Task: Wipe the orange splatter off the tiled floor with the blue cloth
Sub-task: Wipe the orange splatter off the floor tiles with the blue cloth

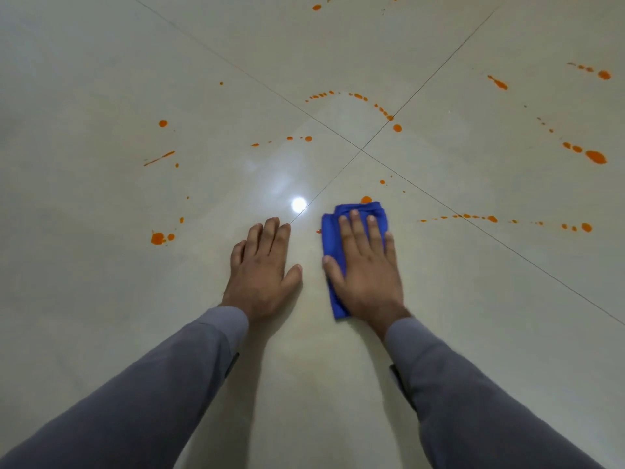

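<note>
Grey sleeves (142, 394) lead out to your two hands, flat on the tiled floor (101, 79), with most of the splatter not yet wiped.

Your blue cloth (329, 238) lies folded on the floor just on the near side of where the four tiles meet, and your right hand (367, 269) presses it down with straight, spread fingers, no pinching grip. One orange spot (366, 199) touches the cloth's far edge. Your left hand (262, 265) rests beside it on bare tile, fingers extended, holding nothing. Orange splatter (595, 156) is scattered in drops and trails across all four tiles. Risks, as a judgement: a flat palm may let the fold slide or open, a loaded cloth may smear rather than lift, and your left hand or sleeves could drag through nearby drops.
</note>
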